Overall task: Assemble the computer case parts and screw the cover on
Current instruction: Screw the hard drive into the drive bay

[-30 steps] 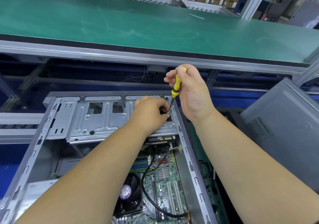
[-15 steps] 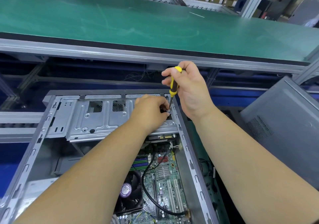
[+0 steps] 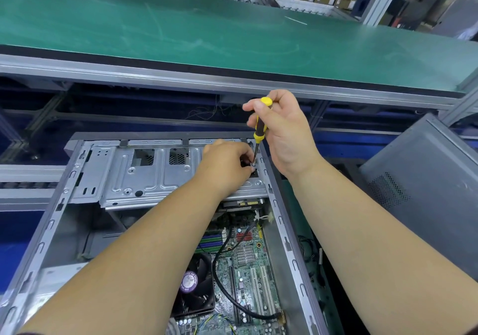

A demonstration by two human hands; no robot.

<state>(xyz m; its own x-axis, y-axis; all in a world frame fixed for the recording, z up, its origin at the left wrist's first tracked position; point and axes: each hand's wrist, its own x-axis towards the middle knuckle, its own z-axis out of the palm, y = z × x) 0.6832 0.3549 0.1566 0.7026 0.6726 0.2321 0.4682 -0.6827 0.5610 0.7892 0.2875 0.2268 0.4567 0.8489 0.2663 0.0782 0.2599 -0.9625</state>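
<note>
Head view: my right hand [image 3: 285,138] grips the screwdriver [image 3: 260,128] upright, left hand [image 3: 227,165] pinching the screw [image 3: 253,164] — I'd keep the tip seated, pressure light.

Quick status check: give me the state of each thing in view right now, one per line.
Computer case: open, cover off, motherboard exposed.
Side cover: off the case, leaning at the right.
Drive bracket: seated across the case's far end.
Screwdriver: near upright, tip down at the bracket's right corner.
Right hand: grips the screwdriver handle.
Left hand: fingers curled at the screwdriver tip; the screw is hidden.
Fan: still.
</note>
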